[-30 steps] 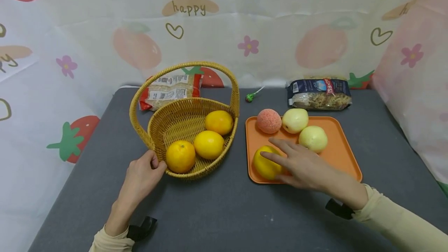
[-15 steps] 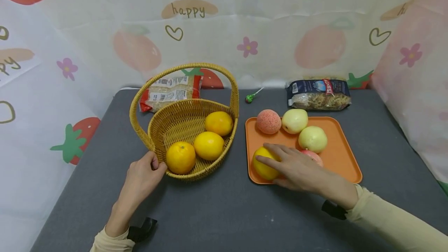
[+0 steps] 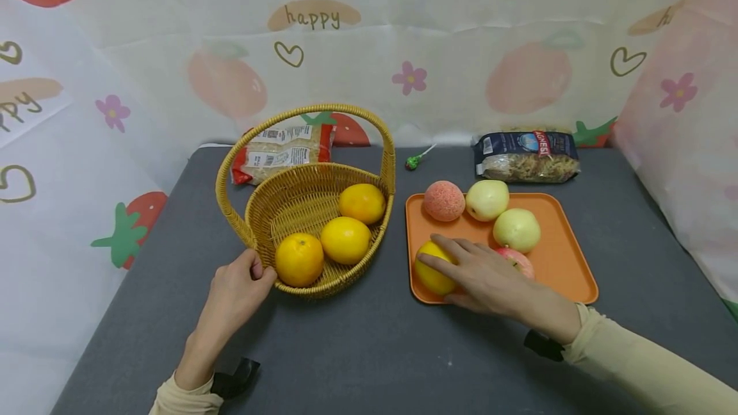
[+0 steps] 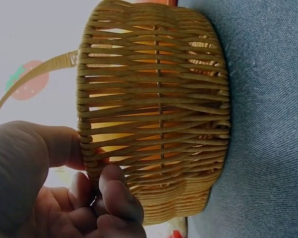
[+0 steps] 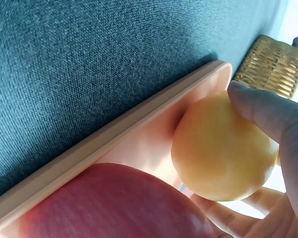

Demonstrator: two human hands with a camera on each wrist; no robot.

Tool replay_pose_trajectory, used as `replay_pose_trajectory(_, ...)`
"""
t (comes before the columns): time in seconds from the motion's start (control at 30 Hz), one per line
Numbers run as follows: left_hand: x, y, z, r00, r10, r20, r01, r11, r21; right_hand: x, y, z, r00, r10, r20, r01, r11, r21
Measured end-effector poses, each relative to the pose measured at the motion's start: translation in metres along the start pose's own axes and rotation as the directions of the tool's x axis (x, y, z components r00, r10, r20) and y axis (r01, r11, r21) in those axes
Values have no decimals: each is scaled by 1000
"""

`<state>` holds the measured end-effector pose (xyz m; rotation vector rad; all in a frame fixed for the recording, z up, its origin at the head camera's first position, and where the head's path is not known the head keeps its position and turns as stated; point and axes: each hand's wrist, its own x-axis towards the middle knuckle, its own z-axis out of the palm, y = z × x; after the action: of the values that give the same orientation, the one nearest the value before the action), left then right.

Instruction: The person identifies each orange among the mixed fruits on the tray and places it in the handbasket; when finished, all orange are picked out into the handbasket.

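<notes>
My left hand [image 3: 236, 290] pinches the near left rim of a wicker basket [image 3: 291, 200] with a tall arched handle. Inside the basket lie an orange [image 3: 299, 260] and two more yellow-orange fruits [image 3: 346, 240]. At the right, my right hand [image 3: 490, 277] has its thumb and fingers around a round yellow fruit [image 5: 221, 148] at the near left corner of an orange tray [image 3: 567, 274]. Beneath that hand a red apple [image 3: 517, 261] shows in part. In the left wrist view, thumb and fingers [image 4: 116, 196] clasp the woven rim.
Behind on the tray sit a rough pink ball-shaped fruit [image 3: 444, 201] and two pale fruits [image 3: 516, 230]. A red-edged food packet [image 3: 282, 152] lies behind the basket. A green lollipop [image 3: 412, 162] and a dark pasta bag [image 3: 527, 155] lie near the back wall cloth.
The right hand has shifted left and its fingers have closed around the yellow fruit, uncovering part of the red apple. The left hand stays at the basket rim.
</notes>
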<state>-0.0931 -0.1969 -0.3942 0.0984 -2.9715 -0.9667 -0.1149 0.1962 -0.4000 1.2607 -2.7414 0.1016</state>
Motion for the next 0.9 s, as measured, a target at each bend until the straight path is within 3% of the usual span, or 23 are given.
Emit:
replay_pose_trajectory(0.5, 0, -1, 0, 1000, 10, -4, -10, 1000, 5, 1, -2, 3, 999, 41, -23, -41, 999, -28)
replay_pose_trajectory(0.9, 0, -1, 1, 1000, 16, -10, -16, 1000, 8, 2, -4, 2, 995, 80, -53, -79, 997, 13)
